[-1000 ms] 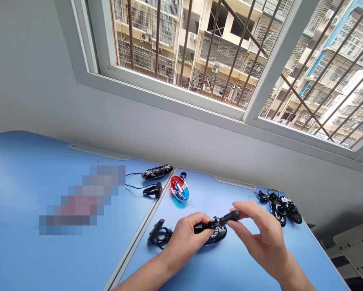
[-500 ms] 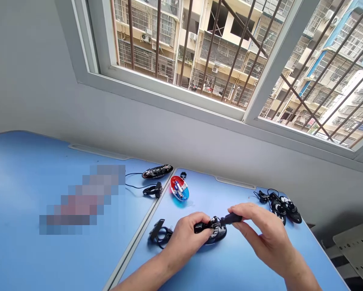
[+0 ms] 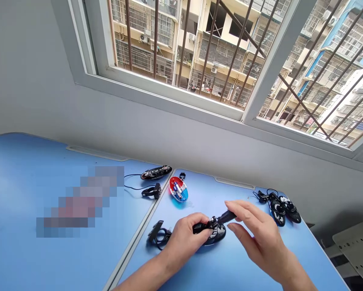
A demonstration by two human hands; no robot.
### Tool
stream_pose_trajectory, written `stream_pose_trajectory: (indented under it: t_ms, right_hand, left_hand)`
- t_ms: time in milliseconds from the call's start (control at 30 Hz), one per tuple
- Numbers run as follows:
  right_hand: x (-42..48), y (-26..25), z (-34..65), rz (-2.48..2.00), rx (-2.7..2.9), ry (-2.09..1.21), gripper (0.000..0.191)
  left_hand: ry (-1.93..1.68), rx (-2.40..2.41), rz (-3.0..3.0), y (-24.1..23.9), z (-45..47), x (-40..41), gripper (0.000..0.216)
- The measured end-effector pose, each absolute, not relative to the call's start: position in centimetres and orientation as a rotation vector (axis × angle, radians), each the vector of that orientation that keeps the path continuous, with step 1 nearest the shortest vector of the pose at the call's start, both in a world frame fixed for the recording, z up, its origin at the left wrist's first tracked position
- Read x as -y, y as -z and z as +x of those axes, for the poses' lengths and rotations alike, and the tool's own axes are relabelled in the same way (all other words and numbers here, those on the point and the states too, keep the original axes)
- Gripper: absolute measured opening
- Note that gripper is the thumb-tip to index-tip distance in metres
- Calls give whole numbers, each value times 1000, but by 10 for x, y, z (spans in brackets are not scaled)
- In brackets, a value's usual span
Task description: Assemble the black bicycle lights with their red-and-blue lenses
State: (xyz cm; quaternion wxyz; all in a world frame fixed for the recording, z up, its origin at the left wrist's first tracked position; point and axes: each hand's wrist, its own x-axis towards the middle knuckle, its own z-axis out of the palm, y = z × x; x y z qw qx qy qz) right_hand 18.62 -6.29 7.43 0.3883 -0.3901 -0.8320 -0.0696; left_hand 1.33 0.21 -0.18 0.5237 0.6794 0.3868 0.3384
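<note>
A glossy black oval device (image 3: 215,238) rests on the blue table, with a small black fitting on its top. My left hand (image 3: 189,236) is closed, pinching a black part against this device between thumb and fingers. A short black-handled screwdriver (image 3: 226,217) slants down to the fitting; its tip is hidden there. Around the handle's upper end are the fingers of my right hand (image 3: 260,236), in a loose hold with the thumb apart from the handle. Left of my left hand lies a black bracket with a ring and cable (image 3: 159,234).
Behind my hands sits a red-and-blue shell with batteries (image 3: 178,189). Several black oval devices with cables (image 3: 284,210) lie at the right. Another opened black device (image 3: 155,172) and a black clamp (image 3: 152,191) are near the table seam (image 3: 139,234). A pixelated patch covers something at left.
My right thumb has come away from the screwdriver handle, and the fingers have opened slightly. The handle's outer end has shifted a little left. My left hand stays on the device.
</note>
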Motion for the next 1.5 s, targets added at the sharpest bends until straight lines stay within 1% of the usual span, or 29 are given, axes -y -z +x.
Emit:
stream_pose_trajectory:
  t_ms: [67, 133, 267, 333, 400, 500, 567, 733, 800, 967, 1100, 1167, 1233, 1300, 1500]
  right_hand:
    - [65, -78, 189, -982, 2146, 115, 45]
    - [65, -79, 190, -965, 2132, 69, 41]
    - [62, -75, 185, -1031, 2032, -18, 19]
    - [59, -72, 181, -1041, 1987, 21, 13]
    - [56, -68, 177, -986, 1971, 110, 16]
    - [53, -64, 175, -900, 1989, 230, 30]
    - [53, -63, 176, -887, 1996, 263, 35]
    - [58, -72, 185, -921, 2109, 122, 42]
    - [59, -76, 189, -934, 2141, 55, 42]
    - [60, -75, 193, -982, 2074, -23, 26]
    - [58, -70, 186, -1028, 2008, 37, 7]
    - [56, -67, 181, -1032, 1951, 149, 11]
    - [54, -63, 178, -1005, 1922, 264, 23]
    - [54, -63, 177, -969, 1945, 300, 32]
    - [62, -76, 186, -956, 2127, 83, 43]
  left_hand:
    - [-804, -928, 1629, 1, 13, -2, 18]
    - [-801, -929, 1627, 1, 13, -2, 19]
    - [-795, -923, 1612, 2, 13, -2, 21]
    - [-791, -925, 1606, 2, 14, -2, 20]
    - [-794, -927, 1610, 3, 14, -2, 20]
    - [-806, -921, 1620, 4, 14, -2, 20]
    - [-810, -920, 1622, 5, 14, -2, 20]
    - [-798, -920, 1600, 3, 13, -2, 20]
    - [-795, -917, 1592, 3, 14, -2, 19]
    - [-794, -920, 1594, 5, 14, -3, 18]
    - [-793, -930, 1606, 4, 14, -2, 17]
    - [-796, -924, 1603, 2, 14, -2, 17]
    - [-799, -919, 1602, 1, 14, -2, 17]
    - [-797, -922, 1601, 0, 14, -2, 18]
    - [-789, -925, 1614, 1, 14, -1, 19]
